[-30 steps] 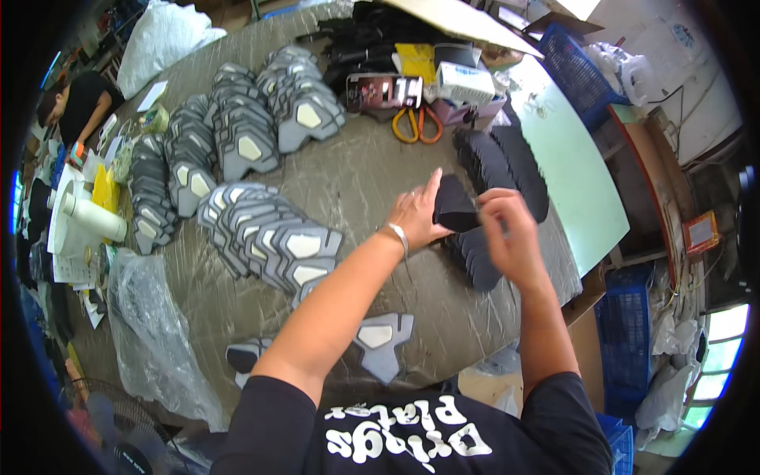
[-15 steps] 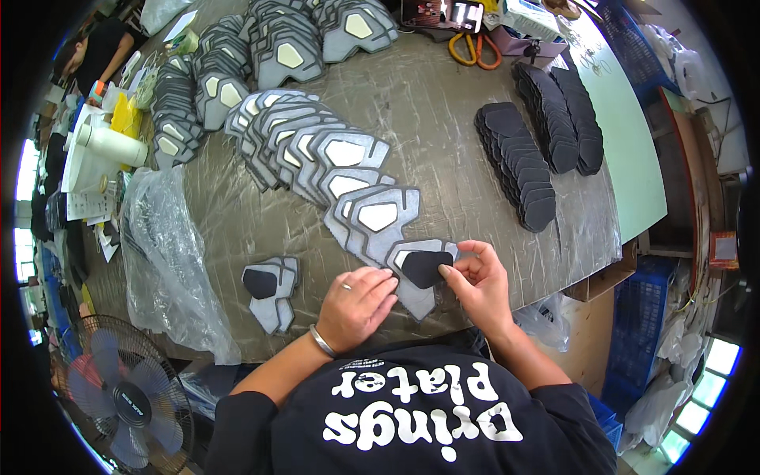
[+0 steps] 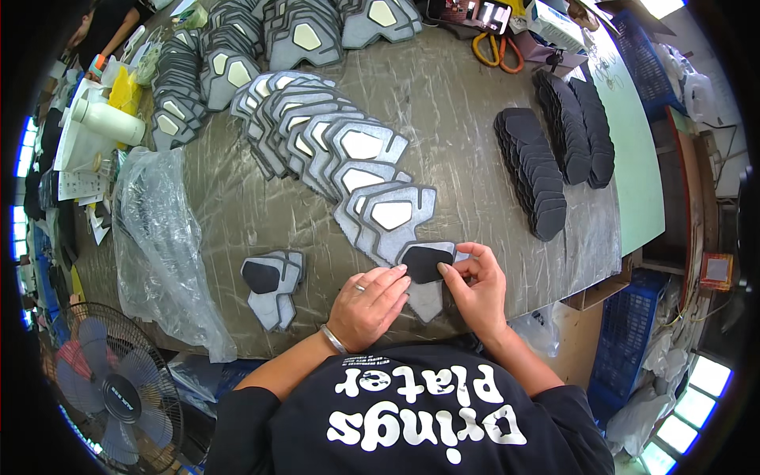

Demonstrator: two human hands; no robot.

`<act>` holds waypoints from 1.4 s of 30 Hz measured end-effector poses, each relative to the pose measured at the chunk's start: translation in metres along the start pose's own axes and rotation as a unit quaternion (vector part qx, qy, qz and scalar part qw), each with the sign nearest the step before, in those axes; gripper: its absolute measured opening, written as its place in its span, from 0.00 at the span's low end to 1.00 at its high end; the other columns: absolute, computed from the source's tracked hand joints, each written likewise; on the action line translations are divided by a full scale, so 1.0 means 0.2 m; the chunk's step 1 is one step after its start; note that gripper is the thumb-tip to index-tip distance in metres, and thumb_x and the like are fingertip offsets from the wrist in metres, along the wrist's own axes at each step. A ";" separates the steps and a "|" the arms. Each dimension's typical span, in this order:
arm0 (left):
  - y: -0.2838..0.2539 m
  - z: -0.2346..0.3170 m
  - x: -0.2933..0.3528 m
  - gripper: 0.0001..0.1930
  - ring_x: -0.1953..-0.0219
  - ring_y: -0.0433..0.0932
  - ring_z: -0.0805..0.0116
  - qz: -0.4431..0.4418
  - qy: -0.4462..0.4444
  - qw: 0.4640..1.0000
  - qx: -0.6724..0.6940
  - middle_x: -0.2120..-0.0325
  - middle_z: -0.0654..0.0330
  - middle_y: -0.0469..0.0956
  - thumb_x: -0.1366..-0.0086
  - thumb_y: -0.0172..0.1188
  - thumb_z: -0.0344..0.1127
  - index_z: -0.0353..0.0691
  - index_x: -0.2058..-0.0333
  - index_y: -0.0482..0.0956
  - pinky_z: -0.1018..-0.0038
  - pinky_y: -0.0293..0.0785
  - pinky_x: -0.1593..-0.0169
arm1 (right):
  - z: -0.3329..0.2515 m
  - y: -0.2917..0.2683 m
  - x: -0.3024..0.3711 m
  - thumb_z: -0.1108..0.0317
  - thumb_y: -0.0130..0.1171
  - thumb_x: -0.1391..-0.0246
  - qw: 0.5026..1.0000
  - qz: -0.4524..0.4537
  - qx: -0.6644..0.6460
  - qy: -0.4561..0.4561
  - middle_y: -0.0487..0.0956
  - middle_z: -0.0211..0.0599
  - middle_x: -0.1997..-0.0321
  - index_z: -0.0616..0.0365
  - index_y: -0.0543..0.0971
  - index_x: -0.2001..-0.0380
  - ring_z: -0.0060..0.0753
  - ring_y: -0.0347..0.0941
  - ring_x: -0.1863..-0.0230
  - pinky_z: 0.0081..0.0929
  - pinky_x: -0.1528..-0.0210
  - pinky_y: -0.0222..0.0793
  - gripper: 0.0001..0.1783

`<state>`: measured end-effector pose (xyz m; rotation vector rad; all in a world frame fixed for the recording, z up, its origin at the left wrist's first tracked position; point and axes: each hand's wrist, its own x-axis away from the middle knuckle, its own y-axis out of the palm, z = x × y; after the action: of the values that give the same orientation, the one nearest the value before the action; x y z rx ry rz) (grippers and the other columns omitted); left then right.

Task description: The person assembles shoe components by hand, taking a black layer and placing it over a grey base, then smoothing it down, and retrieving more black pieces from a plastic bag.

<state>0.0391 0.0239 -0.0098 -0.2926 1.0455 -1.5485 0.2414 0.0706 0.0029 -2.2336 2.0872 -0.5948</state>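
Head view: a black, angular patch [image 3: 425, 264] lies on a grey, lobed panel [image 3: 424, 302] on the plastic-covered counter [image 3: 210, 218]. Left hand [image 3: 369, 306] rests extended fingers at the patch's left edge; right hand [image 3: 480, 286] sets thumb at the right, grip indeterminate. Uneven pressure could skew the patch.

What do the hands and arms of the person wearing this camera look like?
The left hand is gloveless, with a silver-coloured ring and a silver-coloured bangle at the wrist. The right hand is gloveless too, no jewellery visible. Black sleeves leave the forearms bare.
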 end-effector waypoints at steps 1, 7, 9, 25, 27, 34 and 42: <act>0.00 0.00 -0.01 0.21 0.51 0.77 0.62 -0.004 0.003 1.000 -0.007 0.51 0.59 0.78 0.48 0.68 0.29 0.38 0.53 0.79 0.68 0.71 0.50 | 0.00 0.00 0.00 0.74 0.67 0.48 1.000 0.003 0.007 -0.004 0.81 0.32 0.76 0.63 0.72 0.55 0.15 0.74 0.76 0.16 0.70 0.70 0.18; 0.01 0.04 -0.04 0.23 0.52 0.73 0.65 -0.046 -0.003 0.996 -0.077 0.48 0.60 0.77 0.44 0.65 0.34 0.38 0.49 0.78 0.69 0.68 0.50 | 0.00 0.00 -0.01 0.75 0.67 0.50 0.999 0.006 0.047 -0.018 0.81 0.32 0.77 0.60 0.73 0.55 0.19 0.76 0.76 0.19 0.70 0.71 0.19; 0.02 0.04 -0.04 0.22 0.52 0.73 0.65 -0.047 -0.001 0.995 -0.086 0.49 0.60 0.77 0.44 0.65 0.36 0.38 0.49 0.78 0.69 0.68 0.50 | 0.00 0.00 -0.01 0.74 0.67 0.51 0.998 0.008 0.061 -0.019 0.80 0.32 0.77 0.60 0.74 0.56 0.20 0.76 0.76 0.19 0.70 0.71 0.19; 0.12 0.03 -0.12 0.22 0.48 0.69 0.65 -0.061 0.029 0.979 -0.192 0.47 0.62 0.74 0.41 0.62 0.40 0.40 0.47 0.78 0.68 0.63 0.50 | -0.04 -0.08 -0.02 0.60 0.69 0.51 0.917 0.025 0.383 -0.114 0.81 0.34 0.67 0.56 0.75 0.54 0.34 0.79 0.70 0.31 0.66 0.74 0.23; 0.12 0.03 -0.11 0.22 0.46 0.69 0.66 -0.069 0.030 0.978 -0.196 0.46 0.62 0.74 0.39 0.60 0.41 0.40 0.47 0.77 0.68 0.63 0.48 | -0.04 -0.08 -0.01 0.60 0.69 0.52 0.896 -0.010 0.368 -0.247 0.80 0.37 0.58 0.57 0.75 0.51 0.37 0.77 0.59 0.35 0.56 0.71 0.26; 0.05 0.07 -0.08 0.30 0.31 0.58 0.58 -0.186 -0.016 0.966 -0.178 0.34 0.57 0.61 0.36 0.56 0.47 0.40 0.38 0.68 0.59 0.53 0.33 | 0.02 -0.06 0.08 0.41 0.59 0.48 0.842 -0.181 0.439 -0.254 0.58 0.43 0.28 0.57 0.62 0.34 0.41 0.52 0.26 0.49 0.28 0.43 0.45; -0.05 0.02 -0.02 0.33 0.30 0.54 0.58 -0.239 -0.006 0.962 -0.135 0.32 0.59 0.57 0.35 0.55 0.53 0.45 0.35 0.64 0.53 0.49 0.32 | 0.06 -0.16 0.02 0.36 0.57 0.48 0.811 -0.232 0.454 -0.286 0.56 0.40 0.26 0.40 0.64 0.34 0.47 0.49 0.26 0.59 0.28 0.37 0.42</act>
<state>0.0363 0.0256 0.0015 -0.7888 1.2379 -1.8220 0.2757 0.0677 0.0013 -1.9139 0.6985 -0.6271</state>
